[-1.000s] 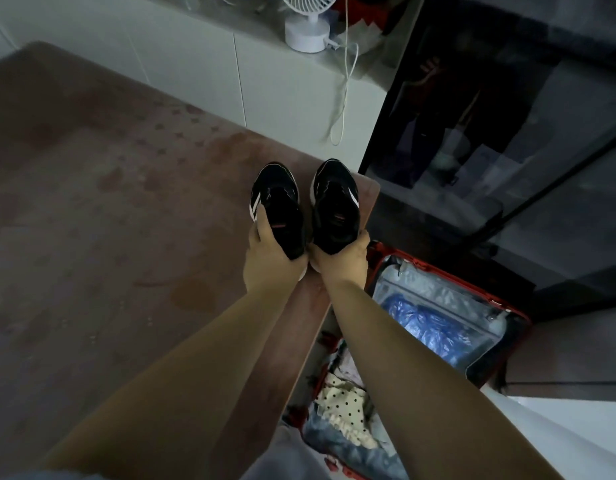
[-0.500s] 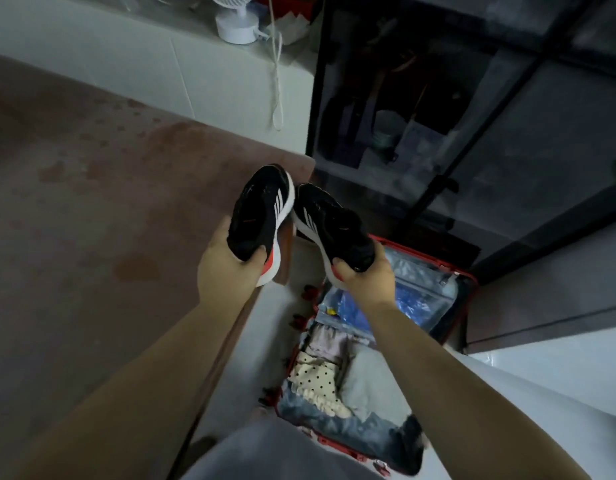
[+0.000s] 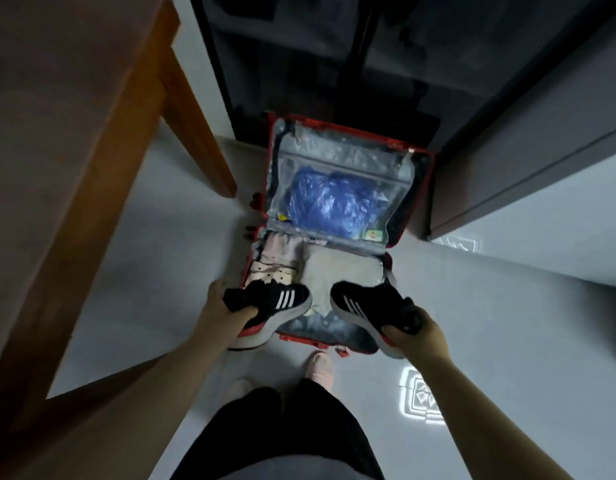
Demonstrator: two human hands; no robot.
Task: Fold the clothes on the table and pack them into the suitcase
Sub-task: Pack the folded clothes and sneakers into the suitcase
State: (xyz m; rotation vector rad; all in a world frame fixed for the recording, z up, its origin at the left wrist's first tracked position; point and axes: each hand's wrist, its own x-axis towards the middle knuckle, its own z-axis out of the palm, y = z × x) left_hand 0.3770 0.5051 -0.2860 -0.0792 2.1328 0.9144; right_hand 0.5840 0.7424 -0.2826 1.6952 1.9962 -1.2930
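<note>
Looking down from the wearer's head, two bare forearms reach forward and downward over an open suitcase on the floor.

The left hand [image 3: 219,306] is curled around the heel end of a black sneaker with three white stripes, a white sole and a red heel patch [image 3: 277,301]. The thumb lies underneath near the sole, and the toe points right. The right hand [image 3: 419,332] grips the heel of the matching black striped sneaker [image 3: 363,306], fingers wrapped under it, toe pointing left. The two toes are near each other but apart, and both shoes hang just above the near end of the case.

The red hard-shell suitcase [image 3: 267,188] lies open on a pale grey floor [image 3: 507,306], its lid tilted up against a dark glass-fronted cabinet [image 3: 334,46]. A clear zipped pocket in the lid holds a crinkled blue plastic bundle [image 3: 327,199]. The lower half holds folded clothes:
- a pink piece [image 3: 278,247] at the far left
- a cream polka-dot piece [image 3: 270,271] in front of the pink one
- a beige folded piece [image 3: 344,270] on the right

The shoes hide the nearest part of this packing.

On the left is a wooden table with a reddish-brown top [image 3: 39,98]; one slanted table leg [image 3: 195,126] ends just beside the case. At the bottom are black trouser legs [image 3: 282,427] and a pink slipper [image 3: 320,368].
</note>
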